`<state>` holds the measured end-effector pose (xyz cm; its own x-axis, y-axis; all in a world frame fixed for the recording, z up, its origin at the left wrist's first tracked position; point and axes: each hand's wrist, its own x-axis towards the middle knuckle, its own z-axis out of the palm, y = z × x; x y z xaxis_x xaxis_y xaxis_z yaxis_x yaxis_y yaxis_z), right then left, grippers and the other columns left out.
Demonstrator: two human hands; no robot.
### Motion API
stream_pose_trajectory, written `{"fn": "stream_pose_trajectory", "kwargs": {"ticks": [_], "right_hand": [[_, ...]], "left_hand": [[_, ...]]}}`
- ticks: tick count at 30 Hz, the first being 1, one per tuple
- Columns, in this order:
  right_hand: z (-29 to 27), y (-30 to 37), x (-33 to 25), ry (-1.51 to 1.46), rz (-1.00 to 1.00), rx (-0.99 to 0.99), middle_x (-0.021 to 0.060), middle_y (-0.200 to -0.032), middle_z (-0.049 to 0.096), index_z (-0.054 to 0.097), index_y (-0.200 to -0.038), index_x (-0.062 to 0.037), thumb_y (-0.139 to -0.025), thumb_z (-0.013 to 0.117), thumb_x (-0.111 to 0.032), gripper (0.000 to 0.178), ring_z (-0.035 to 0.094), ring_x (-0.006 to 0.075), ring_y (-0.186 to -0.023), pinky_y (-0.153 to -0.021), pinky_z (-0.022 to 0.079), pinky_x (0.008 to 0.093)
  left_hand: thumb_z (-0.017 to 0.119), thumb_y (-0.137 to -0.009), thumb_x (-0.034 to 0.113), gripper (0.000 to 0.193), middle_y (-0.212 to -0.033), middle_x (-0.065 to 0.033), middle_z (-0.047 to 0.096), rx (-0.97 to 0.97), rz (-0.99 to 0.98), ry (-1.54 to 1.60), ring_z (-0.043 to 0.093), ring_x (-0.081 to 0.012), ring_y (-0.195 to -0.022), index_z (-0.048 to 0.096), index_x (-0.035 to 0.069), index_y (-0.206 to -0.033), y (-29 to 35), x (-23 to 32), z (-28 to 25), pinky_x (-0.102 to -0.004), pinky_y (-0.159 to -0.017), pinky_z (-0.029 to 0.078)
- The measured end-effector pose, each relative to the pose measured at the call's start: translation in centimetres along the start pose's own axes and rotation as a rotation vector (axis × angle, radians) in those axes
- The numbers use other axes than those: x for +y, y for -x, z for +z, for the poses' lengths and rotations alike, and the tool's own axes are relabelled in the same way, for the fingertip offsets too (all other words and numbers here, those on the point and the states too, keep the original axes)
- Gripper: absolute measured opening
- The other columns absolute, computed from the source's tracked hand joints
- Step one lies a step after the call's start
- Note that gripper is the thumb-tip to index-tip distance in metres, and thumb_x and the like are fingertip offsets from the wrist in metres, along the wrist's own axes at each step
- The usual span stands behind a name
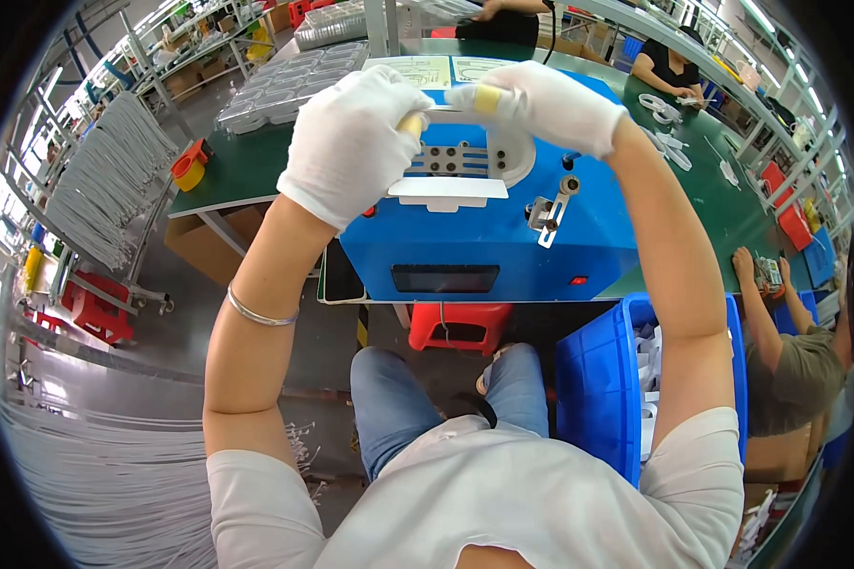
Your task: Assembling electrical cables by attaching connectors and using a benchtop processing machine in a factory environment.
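Note:
A blue machine with a dark display and a red switch stands on the green bench in front of me. My left hand, in a white glove with yellow wrapping on a finger, is closed above the machine's left side; what it pinches is hidden. Opposite it, my right hand, also gloved, has its fingers bent together, slightly blurred at the tips. A looped white cable lies beneath the right hand and runs up toward its fingertips. Between the hands sit a slotted metal bracket and a white tray-like plate.
A metal roller arm rises from the machine's right side. Clear plastic trays and an orange tape roll are at left. A blue bin with white parts stands by my right leg. Cables hang on racks at left; co-workers sit across and right.

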<state>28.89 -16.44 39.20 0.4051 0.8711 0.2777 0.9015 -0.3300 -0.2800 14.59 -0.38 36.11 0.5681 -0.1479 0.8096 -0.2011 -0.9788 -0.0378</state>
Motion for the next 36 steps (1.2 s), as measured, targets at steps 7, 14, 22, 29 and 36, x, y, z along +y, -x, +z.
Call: {"fn": "stream_pose_trajectory", "kwargs": {"ticks": [7,14,22,29,36], "right_hand": [[1.2,-0.4,-1.0,-0.719,0.150,0.105,0.0061,-0.092,0.066,0.066,-0.106,-0.0032,-0.091,0.059,-0.030,0.031,0.064,0.0139,-0.083,-0.075,0.053,0.0225],[2.2,0.2,-1.0,-0.459,-0.188,0.219,0.0043,-0.084,0.063,0.066,-0.096,-0.0020,-0.086,0.064,-0.010,0.013,0.060,0.0124,-0.075,-0.073,0.050,0.0236],[1.3,0.7,-1.4,-0.110,-0.413,0.357,0.0069,-0.080,0.059,0.066,-0.091,-0.0035,-0.076,0.064,0.004,0.017,0.059,0.0178,-0.074,-0.069,0.049,0.0257],[1.6,1.1,-2.5,0.323,-0.535,0.499,0.0100,-0.081,0.060,0.063,-0.085,-0.0068,-0.074,0.066,-0.004,0.012,0.061,0.0250,-0.072,-0.061,0.051,0.0284],[1.3,1.9,-4.0,0.621,-0.514,0.472,0.0119,-0.083,0.062,0.062,-0.089,-0.0069,-0.078,0.061,-0.006,0.011,0.063,0.0263,-0.075,-0.061,0.051,0.0291]], "left_hand": [[0.065,-0.076,0.011,0.012,-0.088,-0.0086,0.064,0.015,0.035,0.006,0.061,-0.0270,-0.082,0.068,0.007,-0.086,-0.1,-0.6,0.2,-0.0358,-0.075,0.050],[0.065,-0.079,0.012,0.036,-0.088,-0.0173,0.065,-0.215,-0.218,0.058,0.066,-0.0298,-0.079,0.056,0.003,-0.113,-0.8,-0.2,-0.1,-0.0378,-0.070,0.054],[0.068,-0.075,0.005,0.032,-0.093,-0.0172,0.064,-0.217,-0.258,0.222,0.063,-0.0326,-0.090,0.056,0.006,-0.104,-0.1,-0.7,0.4,-0.0364,-0.081,0.050],[0.063,-0.077,0.004,0.025,-0.088,-0.0180,0.064,-0.175,-0.246,0.216,0.065,-0.0296,-0.073,0.057,0.004,-0.101,0.0,-0.7,0.5,-0.0337,-0.064,0.053],[0.062,-0.080,0.005,0.013,-0.083,-0.0193,0.065,-0.055,-0.051,0.086,0.067,-0.0285,-0.067,0.061,0.003,-0.093,0.0,-1.2,0.8,-0.0356,-0.060,0.056]]}}
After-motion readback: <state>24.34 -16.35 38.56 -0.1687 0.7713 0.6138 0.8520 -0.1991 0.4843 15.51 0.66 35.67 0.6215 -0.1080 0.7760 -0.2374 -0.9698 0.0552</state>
